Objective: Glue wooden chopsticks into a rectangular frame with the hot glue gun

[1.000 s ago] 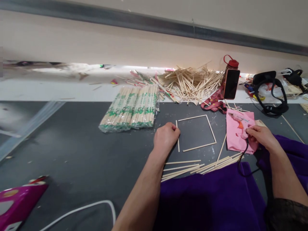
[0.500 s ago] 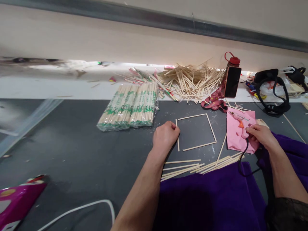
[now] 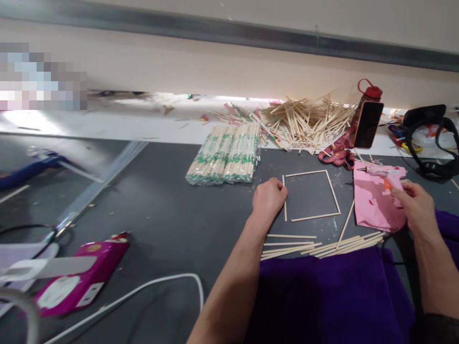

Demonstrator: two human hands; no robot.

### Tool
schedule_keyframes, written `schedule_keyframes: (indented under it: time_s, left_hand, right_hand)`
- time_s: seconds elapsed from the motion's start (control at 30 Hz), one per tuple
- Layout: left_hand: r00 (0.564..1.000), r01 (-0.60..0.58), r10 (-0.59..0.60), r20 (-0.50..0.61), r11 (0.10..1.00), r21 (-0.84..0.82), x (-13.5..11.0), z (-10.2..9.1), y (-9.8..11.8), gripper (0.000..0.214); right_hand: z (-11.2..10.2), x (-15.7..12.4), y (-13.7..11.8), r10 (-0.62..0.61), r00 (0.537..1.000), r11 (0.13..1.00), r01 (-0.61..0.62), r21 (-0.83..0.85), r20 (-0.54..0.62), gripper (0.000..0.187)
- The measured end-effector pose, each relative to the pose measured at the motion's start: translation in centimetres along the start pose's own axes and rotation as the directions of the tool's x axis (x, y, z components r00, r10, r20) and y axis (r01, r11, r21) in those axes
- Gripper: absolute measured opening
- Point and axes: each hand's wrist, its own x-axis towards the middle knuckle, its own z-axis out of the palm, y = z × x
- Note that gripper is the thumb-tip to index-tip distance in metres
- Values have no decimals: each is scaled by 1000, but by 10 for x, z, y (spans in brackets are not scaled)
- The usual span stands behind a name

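Note:
My left hand (image 3: 268,199) is curled shut, its fingertips pinching the left stick of a square frame of wooden sticks (image 3: 311,195) that lies flat on the dark table. My right hand (image 3: 412,205) is closed round the grip of a pink glue gun (image 3: 382,174), held just above a pink cloth (image 3: 376,203) to the right of the frame. Several loose sticks (image 3: 315,244) lie in a row between the frame and the purple fabric (image 3: 330,301) over my lap.
Two wrapped bundles of sticks (image 3: 224,155) lie left of the frame, with a loose heap of sticks (image 3: 308,122) behind. A phone (image 3: 366,125) leans on a red-capped bottle (image 3: 369,93). Black straps (image 3: 432,143) sit far right. A magenta box (image 3: 82,282) and a white cable (image 3: 143,296) lie near left.
My view has swung left, so everything sits further right in the picture. My right hand has raised the glue gun off the pink cloth. My left hand stays on the frame's left stick.

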Motion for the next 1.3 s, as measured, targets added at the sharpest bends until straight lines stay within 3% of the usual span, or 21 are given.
schedule_keyframes:
  time_s: [0.1,0.2,0.3,0.43,0.53,0.6,0.83,1.0,1.3]
  left_hand:
    - [1000,7,-7,-1,1000,-1,0,0,0,22]
    - [1000,5,-5,-2,1000,0,0,1,0,22]
    - [1000,10,-10,0,1000,1,1,1,-1,22]
    - [1000,1,-1,-5,1000,-9,1,2,-1,22]
    - [1000,2,-2,-3,1000,-22,-1,1,-1,22]
    - [1000,9,-9,4,1000,-27,-2,0,-1,22]
    - [999,36,-34,23,997,-69,-5,-1,0,23]
    - [999,38,-36,39,997,-72,-5,-2,1,24]
    - [999,35,-32,44,996,-80,-6,-4,1,24]
  right_hand:
    - [2,-12,-22,30,1000,937,-30,348,4,26]
    - [11,-23,-49,19,994,861,-69,504,104,16]
    - [30,-31,-74,-25,965,811,-132,570,259,26]
    - [64,-38,-99,-119,849,868,-163,469,515,40]
    - [89,-42,-111,-170,766,934,-77,350,620,39]
    - [102,-44,-117,-187,738,960,-3,280,648,35]
    - [129,-41,-118,-247,719,967,231,111,649,26]
    - [138,-38,-114,-208,725,974,215,71,656,27]
    - [144,-39,-110,-233,720,949,314,-8,654,22]
